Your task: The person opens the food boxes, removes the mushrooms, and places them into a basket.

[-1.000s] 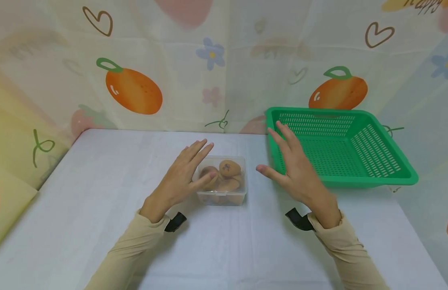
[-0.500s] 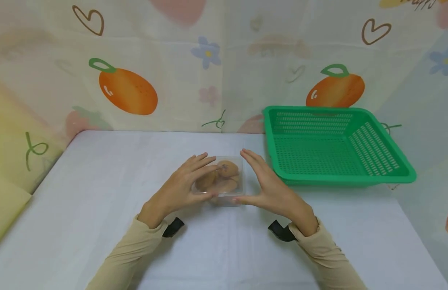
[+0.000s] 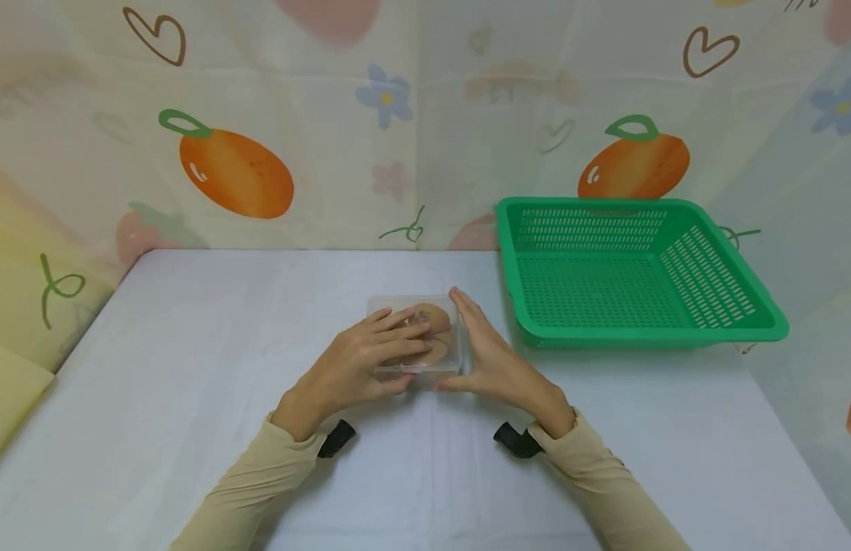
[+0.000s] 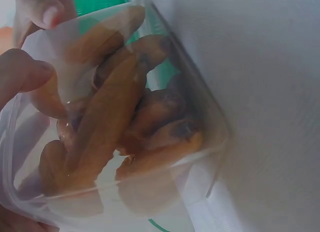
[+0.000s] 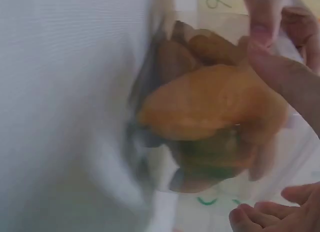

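Clear plastic box with a lid (image 3: 425,379) rests on the white cloth-covered table (image 3: 157,398), near its middle, between two bare hands. The left hand (image 3: 353,363) lies palm down, its fingers loosely extended over the lid and its thumb at the front wall. The right hand (image 3: 501,363) makes a wide C against the box's right side, thumb at the front, fingers reaching to the back corner. Both touch the box with relaxed fingers, neither curled around it. Both forearms, in beige sleeves (image 3: 598,478), angle inward. Inside the box, several orange-brown, rounded and elongated pieces (image 4: 110,106) lie piled together. Well to the right, the green rectangular plastic basket (image 3: 653,334) shows its slotted walls and meshed floor.
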The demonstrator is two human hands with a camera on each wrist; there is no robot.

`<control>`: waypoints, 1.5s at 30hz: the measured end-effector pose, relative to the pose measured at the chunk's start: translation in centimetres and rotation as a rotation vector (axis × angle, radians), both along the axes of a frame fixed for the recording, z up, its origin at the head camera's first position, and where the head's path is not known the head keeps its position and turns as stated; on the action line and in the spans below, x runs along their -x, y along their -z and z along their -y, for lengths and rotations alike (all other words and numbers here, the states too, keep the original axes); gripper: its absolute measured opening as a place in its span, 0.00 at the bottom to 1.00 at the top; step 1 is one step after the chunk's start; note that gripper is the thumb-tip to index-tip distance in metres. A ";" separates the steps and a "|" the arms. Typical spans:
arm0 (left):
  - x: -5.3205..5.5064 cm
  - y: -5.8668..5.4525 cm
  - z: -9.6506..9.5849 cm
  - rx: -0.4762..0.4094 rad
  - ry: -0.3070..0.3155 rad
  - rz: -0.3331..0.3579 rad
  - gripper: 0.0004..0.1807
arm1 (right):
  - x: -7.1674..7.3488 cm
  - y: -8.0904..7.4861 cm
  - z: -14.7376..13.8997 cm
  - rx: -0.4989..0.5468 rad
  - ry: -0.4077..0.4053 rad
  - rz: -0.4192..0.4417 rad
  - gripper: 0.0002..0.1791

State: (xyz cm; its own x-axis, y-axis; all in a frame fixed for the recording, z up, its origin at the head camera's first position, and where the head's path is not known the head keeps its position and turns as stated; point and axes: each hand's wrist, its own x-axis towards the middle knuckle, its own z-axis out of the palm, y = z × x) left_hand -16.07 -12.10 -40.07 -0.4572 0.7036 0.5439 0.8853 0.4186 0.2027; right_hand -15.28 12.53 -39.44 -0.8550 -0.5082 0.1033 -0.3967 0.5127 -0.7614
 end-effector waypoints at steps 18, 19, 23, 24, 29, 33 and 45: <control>0.0 0.4 -0.4 -0.012 -0.003 -0.156 0.28 | 1.0 1.3 -0.3 0.084 0.044 0.082 0.68; 0.0 0.4 -0.4 -0.015 0.001 -0.166 0.28 | 1.0 1.3 -0.3 0.085 0.043 0.085 0.68; 0.0 0.4 -0.4 -0.014 0.020 -0.187 0.27 | 1.1 1.4 -0.4 0.105 0.041 0.100 0.68; 0.1 0.4 -0.4 -0.011 0.022 -0.191 0.27 | 1.1 1.4 -0.4 0.114 0.040 0.106 0.68; 0.1 0.4 -0.4 -0.003 0.026 -0.213 0.27 | 1.1 1.4 -0.4 0.138 0.030 0.112 0.68; 0.1 0.4 -0.4 -0.014 0.023 -0.232 0.27 | 1.1 1.3 -0.3 0.139 0.023 0.098 0.68; 0.2 1.0 -0.5 -0.076 0.023 -0.291 0.21 | 1.1 1.7 -0.1 0.139 0.026 0.110 0.68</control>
